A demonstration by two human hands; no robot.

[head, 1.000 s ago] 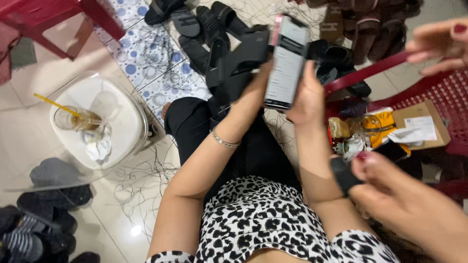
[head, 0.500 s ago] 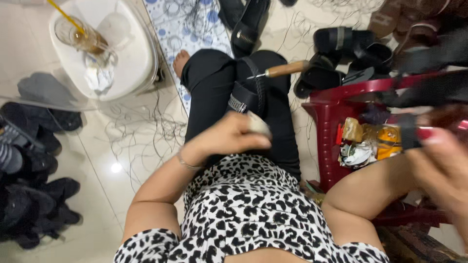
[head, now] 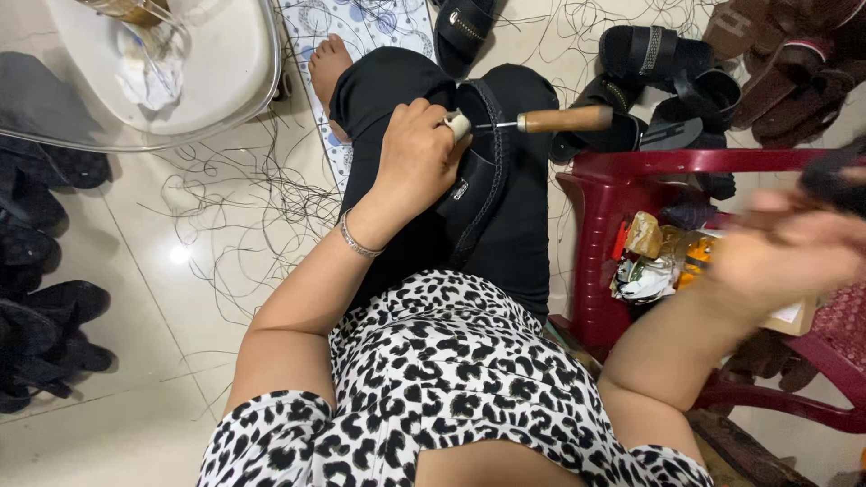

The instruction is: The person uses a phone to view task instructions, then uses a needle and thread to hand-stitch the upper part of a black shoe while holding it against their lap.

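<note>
Two hands split here: our left hand [head: 417, 153] pins the black sandal [head: 483, 171] on our lap beside the awl [head: 541, 119], while our blurred right hand [head: 785, 252], grip unclear, nears the red stool [head: 631, 171].

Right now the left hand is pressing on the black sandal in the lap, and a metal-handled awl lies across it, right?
Not quite: the awl has a wooden handle, not metal, as the head view shows. The left hand does press on the black sandal in the lap.

black sandal [head: 483, 180] | flat on lap, strap up | wooden-handled awl [head: 541, 120] | lying across it, handle rightward
</note>
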